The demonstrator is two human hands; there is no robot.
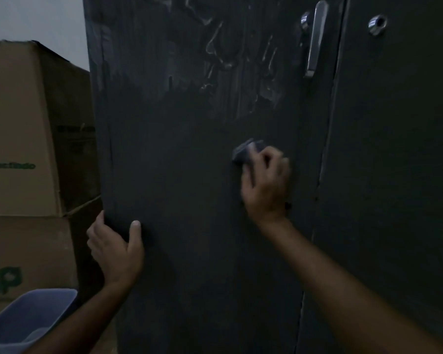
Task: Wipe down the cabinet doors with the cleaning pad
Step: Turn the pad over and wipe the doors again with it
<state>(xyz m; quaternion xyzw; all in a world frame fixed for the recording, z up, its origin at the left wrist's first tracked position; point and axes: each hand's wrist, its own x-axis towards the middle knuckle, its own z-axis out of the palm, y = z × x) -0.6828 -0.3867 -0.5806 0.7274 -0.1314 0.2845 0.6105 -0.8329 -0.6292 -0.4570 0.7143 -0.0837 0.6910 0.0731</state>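
right now the cleaning pad [246, 152] sits flat against the dark left cabinet door [189, 162], about mid-height, below the wet streaks [228, 54]. the right hand [265, 185] grips it with curled fingers. the left hand [115, 251] holds the door's left edge, thumb on the face. the handle [316, 38] is above, the right door [394, 149] beside; cardboard boxes [28, 139] and a grey bin [28, 318] stand left.

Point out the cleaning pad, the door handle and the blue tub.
cleaning pad [243, 152], head view, on its exposed left end.
door handle [316, 39], head view, mid-bar.
blue tub [23, 315], head view, on its inner wall.
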